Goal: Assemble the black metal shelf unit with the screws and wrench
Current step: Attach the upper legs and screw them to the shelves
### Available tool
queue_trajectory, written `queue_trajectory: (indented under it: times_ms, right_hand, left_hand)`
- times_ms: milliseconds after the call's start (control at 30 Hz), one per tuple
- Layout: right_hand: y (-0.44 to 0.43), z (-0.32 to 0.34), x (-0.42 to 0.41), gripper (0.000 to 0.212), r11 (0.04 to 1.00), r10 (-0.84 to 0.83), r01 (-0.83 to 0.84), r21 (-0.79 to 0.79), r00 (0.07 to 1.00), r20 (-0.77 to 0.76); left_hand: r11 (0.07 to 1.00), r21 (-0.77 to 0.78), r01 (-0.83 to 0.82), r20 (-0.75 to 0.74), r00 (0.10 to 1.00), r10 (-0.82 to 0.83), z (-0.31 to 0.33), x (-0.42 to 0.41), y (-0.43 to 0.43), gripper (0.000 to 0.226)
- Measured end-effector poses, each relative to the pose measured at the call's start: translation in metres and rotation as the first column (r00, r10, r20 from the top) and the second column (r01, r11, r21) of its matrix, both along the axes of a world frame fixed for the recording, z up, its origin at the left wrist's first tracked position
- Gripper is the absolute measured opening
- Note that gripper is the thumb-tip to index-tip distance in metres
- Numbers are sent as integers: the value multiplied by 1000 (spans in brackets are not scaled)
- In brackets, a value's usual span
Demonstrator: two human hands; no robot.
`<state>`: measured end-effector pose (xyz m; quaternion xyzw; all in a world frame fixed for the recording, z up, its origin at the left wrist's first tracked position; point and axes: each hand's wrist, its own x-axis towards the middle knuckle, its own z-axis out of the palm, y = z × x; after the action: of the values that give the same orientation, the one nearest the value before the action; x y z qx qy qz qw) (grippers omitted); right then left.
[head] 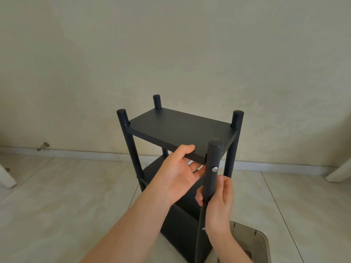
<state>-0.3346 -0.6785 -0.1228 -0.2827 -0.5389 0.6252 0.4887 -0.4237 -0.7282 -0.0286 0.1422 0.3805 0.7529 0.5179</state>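
shelf unit (131, 147): upright on the tile floor (57, 196) near the wall (171, 54), four posts in.
left hand (176, 175): thumb over, fingers under the top shelf (180, 128) front edge, likely bracing it level.
right hand (220, 204): wrapped round the near post (213, 154) just below a silver screw (214, 169), probably steadying that joint.
wrench: in neither hand.
stage: looks late, likely checking fit.

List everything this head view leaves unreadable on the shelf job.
Head view only:
- Lower screw: mostly hidden by the right hand in its grip on the front post.
- Left hand fingertips: behind that post, under the top shelf.
- Feet of the shelf unit: cut off by the bottom edge, behind the forearms.
- Metal object by the baseboard: too small to identify.
- Wrench: none visible.
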Motion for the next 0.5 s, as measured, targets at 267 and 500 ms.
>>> queue_trajectory:
  times_ms: [267, 500]
  right_hand:
    - [8, 19, -26, 33, 994, 99, -98, 45, 995, -11]
    - [23, 38, -65, 24, 978, 175, -186, 96, 978, 113]
  left_hand:
    - [996, 85, -38, 28, 999, 35, 7, -30, 1, 36]
    - [982, 129, -140, 111, 986, 126, 15, -70, 0, 45]
